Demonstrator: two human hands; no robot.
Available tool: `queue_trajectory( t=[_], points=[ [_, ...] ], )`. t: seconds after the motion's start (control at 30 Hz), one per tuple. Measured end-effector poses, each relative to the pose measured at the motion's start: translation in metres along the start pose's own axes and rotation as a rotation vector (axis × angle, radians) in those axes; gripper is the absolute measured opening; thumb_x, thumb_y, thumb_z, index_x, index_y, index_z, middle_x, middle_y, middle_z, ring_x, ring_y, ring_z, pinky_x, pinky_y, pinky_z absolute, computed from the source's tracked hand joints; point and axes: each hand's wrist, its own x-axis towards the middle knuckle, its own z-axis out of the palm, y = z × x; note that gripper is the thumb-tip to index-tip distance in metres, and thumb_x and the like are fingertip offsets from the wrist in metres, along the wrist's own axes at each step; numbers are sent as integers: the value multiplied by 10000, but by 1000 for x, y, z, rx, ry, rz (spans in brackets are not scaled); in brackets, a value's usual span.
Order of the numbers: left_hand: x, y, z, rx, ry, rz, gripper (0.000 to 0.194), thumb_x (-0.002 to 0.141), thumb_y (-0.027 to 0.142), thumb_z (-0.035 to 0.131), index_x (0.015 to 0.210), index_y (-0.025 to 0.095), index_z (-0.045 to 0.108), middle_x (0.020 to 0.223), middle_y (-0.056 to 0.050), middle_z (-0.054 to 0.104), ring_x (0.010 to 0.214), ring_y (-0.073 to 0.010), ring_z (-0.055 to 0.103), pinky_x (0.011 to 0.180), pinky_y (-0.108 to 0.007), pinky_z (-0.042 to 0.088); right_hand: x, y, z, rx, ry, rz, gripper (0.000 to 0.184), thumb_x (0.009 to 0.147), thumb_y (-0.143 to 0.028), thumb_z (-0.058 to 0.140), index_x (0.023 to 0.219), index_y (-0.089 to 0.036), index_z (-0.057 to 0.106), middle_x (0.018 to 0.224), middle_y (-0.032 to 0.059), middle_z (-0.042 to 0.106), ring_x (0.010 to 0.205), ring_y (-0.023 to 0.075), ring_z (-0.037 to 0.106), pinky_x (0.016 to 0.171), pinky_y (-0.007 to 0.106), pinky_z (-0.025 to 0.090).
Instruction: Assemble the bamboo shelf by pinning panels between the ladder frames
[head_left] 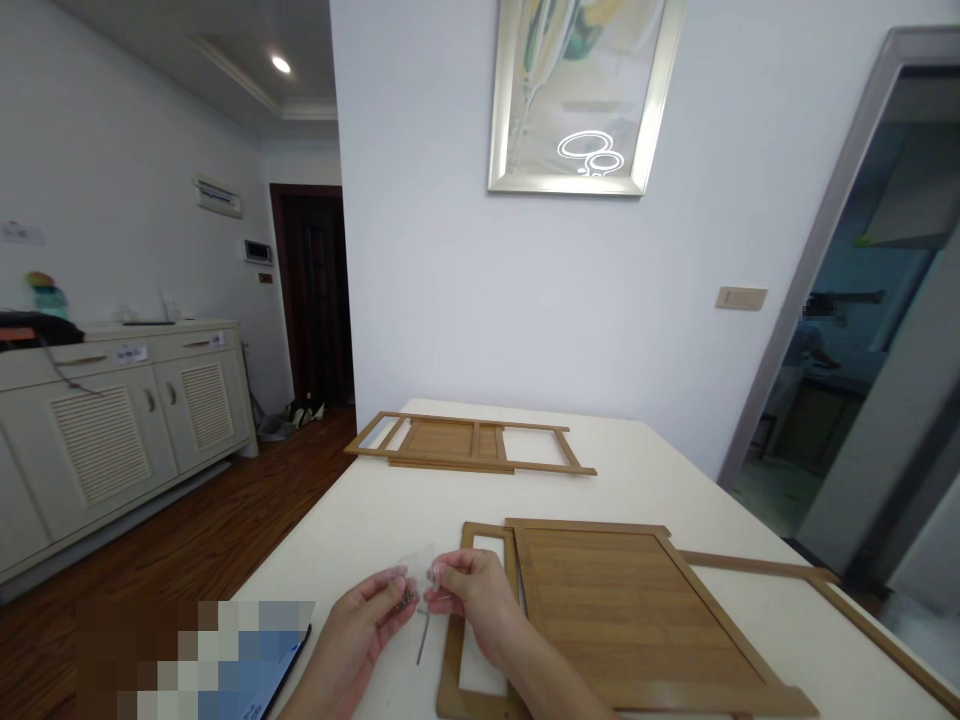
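A small clear plastic bag [417, 562] of metal screws is stretched between my two hands over the table. My left hand [367, 615] pinches its left side, with the dark screws bunched by the thumb. My right hand [480, 603] is closed on the other side of the bag, near the wooden frame. Just below the bag is a thin hex key [422, 640]; whether it lies on the table or hangs is hard to tell. Beside my right forearm lies a brown wooden panel [607, 610] with an open frame end [452, 650].
Farther back on the white table [630, 480], more wooden frames [450, 445] lie stacked. A tablet or phone [281, 680], partly pixelated, is at lower left. A white cabinet [180, 430] stands to the left. Through the right doorway a person [806, 350] is partly seen.
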Motion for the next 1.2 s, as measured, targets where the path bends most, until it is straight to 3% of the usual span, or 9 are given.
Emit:
queue_trajectory(
  t=[0.13, 0.27, 0.4, 0.57, 0.73, 0.9, 1.07, 1.2],
  points=[
    [5, 1, -5, 27, 0, 1, 212, 804, -47, 569, 966, 53, 661, 962, -160, 728, 856, -189, 714, 858, -346, 603, 9, 9, -1, -66, 20, 29, 370, 609, -385, 853, 771, -101, 678, 583, -1, 644, 518, 132, 635, 570, 279, 548],
    [16, 1, -13, 154, 145, 54, 255, 749, -17, 666, 985, 76, 647, 810, -105, 730, 721, -174, 716, 735, -303, 625, 20, 17, -2, -136, 6, 111, 208, 768, -281, 768, 761, -117, 642, 568, -41, 623, 516, 121, 641, 549, 266, 551],
    [25, 3, -19, 221, 215, 72, 233, 704, 13, 731, 910, 77, 644, 750, -100, 722, 676, -180, 709, 656, -282, 615, 31, 24, 0, -178, -34, 190, 156, 913, -262, 631, 833, -127, 628, 653, -53, 626, 548, 86, 619, 548, 236, 543],
    [29, 5, -16, 243, 236, 87, 225, 694, -11, 709, 877, 80, 614, 679, -71, 688, 637, -171, 688, 640, -305, 608, 40, 29, 3, -132, -85, 253, 164, 928, -291, 610, 918, -128, 630, 779, -21, 648, 613, 92, 619, 578, 246, 543],
    [27, 10, -7, 257, 207, 171, 197, 726, 75, 698, 897, 98, 603, 739, -61, 681, 682, -159, 682, 686, -318, 605, 44, 28, 7, 25, -106, 299, 155, 925, -282, 611, 933, -128, 630, 841, -2, 655, 673, 106, 630, 616, 265, 550],
    [24, 24, -1, 379, 174, 303, 266, 622, 206, 767, 835, 119, 635, 692, -24, 659, 634, -157, 641, 577, -272, 565, 43, 24, 20, 305, -123, 336, 161, 930, -263, 599, 852, -125, 625, 832, 2, 670, 726, 118, 654, 681, 287, 562],
    [25, 31, 9, 515, 120, 408, 274, 568, 246, 727, 813, 154, 647, 648, 8, 645, 601, -167, 620, 507, -246, 505, 42, 20, 32, 523, -113, 373, 175, 900, -46, 466, 795, -92, 599, 829, 77, 688, 780, 153, 688, 729, 295, 572],
    [30, 30, 11, 557, 158, 428, 232, 588, 239, 660, 806, 166, 625, 609, 28, 612, 539, -149, 589, 494, -245, 490, 41, 18, 32, 611, -78, 401, 167, 834, 20, 450, 803, -64, 591, 840, 141, 689, 801, 189, 702, 725, 300, 585]
  ],
)
